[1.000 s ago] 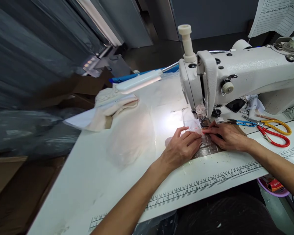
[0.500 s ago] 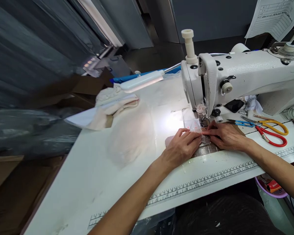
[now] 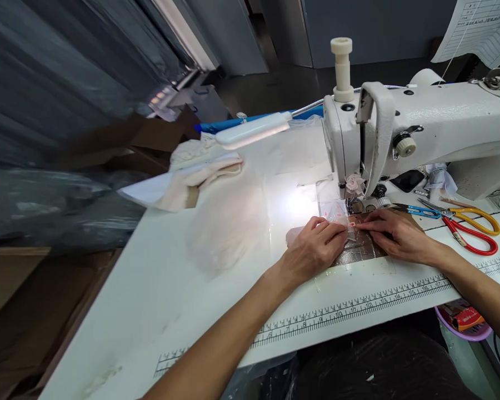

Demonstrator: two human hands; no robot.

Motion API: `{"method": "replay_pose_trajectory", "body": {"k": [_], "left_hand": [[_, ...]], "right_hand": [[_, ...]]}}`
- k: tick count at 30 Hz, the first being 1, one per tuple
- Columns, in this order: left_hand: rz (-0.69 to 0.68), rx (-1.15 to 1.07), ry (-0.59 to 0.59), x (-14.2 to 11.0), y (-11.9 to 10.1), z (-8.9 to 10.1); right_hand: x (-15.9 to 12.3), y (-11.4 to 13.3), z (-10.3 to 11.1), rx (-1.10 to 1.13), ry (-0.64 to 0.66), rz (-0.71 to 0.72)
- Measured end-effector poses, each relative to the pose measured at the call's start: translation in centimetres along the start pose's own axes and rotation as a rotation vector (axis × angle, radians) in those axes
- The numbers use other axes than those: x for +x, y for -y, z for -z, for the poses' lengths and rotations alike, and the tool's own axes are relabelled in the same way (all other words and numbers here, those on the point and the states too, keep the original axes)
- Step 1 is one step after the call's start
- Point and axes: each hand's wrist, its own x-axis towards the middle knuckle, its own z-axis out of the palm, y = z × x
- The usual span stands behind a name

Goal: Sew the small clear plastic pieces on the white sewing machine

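A small sheer white fabric piece point(image 3: 335, 211) with pinkish-red dots lies under the sewing machine's presser foot point(image 3: 351, 206). My left hand point(image 3: 316, 249) rests on its near left part, fingers bent and pressed together on the cloth. At the right edge of the piece, my right hand point(image 3: 402, 234) has its index finger stretched out and the thumb apart below it. That fingertip is at or very near the cloth; contact is hard to make out. Beneath both hands is a shiny brownish plate point(image 3: 360, 251). The white sewing machine point(image 3: 441, 114) stands just beyond them.
Red-and-yellow-handled scissors point(image 3: 469, 222) and blue snips point(image 3: 419, 210) lie right of my right hand. A lamp point(image 3: 253, 130) lights the white table point(image 3: 158, 300). Folded cream cloth point(image 3: 210, 172) and a sheer pale heap point(image 3: 229, 228) lie left. A printed ruler point(image 3: 337, 314) follows the front edge.
My right fingertips have drawn slightly away from my left ones, to the right. The left hand keeps its place on the cloth. The camera view has shifted a little.
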Motion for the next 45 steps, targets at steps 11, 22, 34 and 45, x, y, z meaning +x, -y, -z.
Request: {"method": "replay_pose_trajectory", "body": {"k": [11, 22, 34, 45], "left_hand": [[0.071, -0.118, 0.010, -0.1, 0.1, 0.3], [0.116, 0.020, 0.117, 0.1, 1.5, 0.1], [0.136, 0.078, 0.252, 0.0, 1.4, -0.1], [0.210, 0.097, 0.278, 0.3, 0.7, 0.0]], "right_hand": [[-0.3, 1.0, -1.5, -0.219, 0.037, 0.094], [-0.1, 1.6, -1.6, -0.325, 0.024, 0.107], [-0.2, 1.5, -1.7, -0.329, 0.034, 0.112], [0.1, 1.8, -1.8, -0.387, 0.074, 0.073]]}}
